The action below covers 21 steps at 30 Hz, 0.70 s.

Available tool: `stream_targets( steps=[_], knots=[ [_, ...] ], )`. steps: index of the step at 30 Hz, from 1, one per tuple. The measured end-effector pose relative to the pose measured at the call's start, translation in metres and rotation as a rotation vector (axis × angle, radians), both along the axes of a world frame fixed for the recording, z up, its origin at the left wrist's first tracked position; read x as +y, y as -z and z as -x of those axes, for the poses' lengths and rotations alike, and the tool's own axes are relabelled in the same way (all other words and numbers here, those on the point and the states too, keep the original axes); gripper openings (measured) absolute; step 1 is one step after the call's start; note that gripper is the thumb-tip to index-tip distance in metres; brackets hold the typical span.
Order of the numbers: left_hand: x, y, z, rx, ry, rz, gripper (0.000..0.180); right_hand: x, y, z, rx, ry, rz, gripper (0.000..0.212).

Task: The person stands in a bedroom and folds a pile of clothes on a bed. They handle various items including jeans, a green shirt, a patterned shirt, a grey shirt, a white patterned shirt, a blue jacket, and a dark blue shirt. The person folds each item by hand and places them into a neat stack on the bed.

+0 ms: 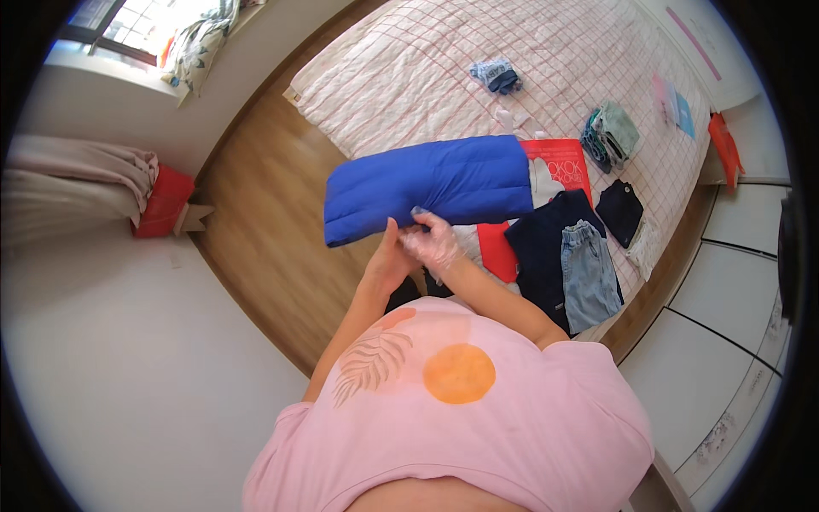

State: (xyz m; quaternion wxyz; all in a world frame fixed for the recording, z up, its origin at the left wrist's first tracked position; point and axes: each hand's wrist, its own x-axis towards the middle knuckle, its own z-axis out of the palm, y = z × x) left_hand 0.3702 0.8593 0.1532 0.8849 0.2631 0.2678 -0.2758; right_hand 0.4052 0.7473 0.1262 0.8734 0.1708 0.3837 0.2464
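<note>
A blue padded garment (426,179), folded into a long flat bundle, lies across the near side of the bed. Its left end reaches out over the floor. My right hand (433,245) is at its near edge, fingers curled in and partly overlapping the blue cloth; thin clear plastic covers this hand. What the curled fingers grip, I cannot make out. Close against it is my left hand (391,258), thumb up beside the garment's edge, its other fingers hidden behind the right hand. Partly under the garment's right end is a red and white printed bag (565,164).
Right of the garment lie a dark navy garment (540,247), light blue denim shorts (589,273) and a dark folded piece (619,212). Folded clothes (611,136) and a small blue bundle (496,75) rest farther back on the checked bedspread (384,77). Wooden floor (264,213) runs along the left.
</note>
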Motion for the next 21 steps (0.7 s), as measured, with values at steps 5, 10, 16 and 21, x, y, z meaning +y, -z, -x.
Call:
stream_targets(
  steps=[5, 10, 16, 21],
  knots=[
    [0.0, 0.031, -0.078, 0.036, -0.106, -0.195, 0.019, 0.007, 0.015, -0.027, 0.088, -0.097, 0.139, 0.018],
    [0.052, 0.078, -0.162, -0.022, -0.105, -0.156, 0.029, -0.031, 0.011, -0.025, -0.279, -0.582, 0.59, 0.029],
    [0.099, 0.117, -0.287, 0.012, 0.168, -0.172, 0.035, -0.11, 0.056, 0.032, 0.191, -0.475, 1.16, 0.014],
    [0.104, 0.191, -0.351, 0.238, 0.555, -0.625, 0.03, -0.144, 0.069, 0.08, 0.419, -0.49, 1.249, 0.013]
  ],
)
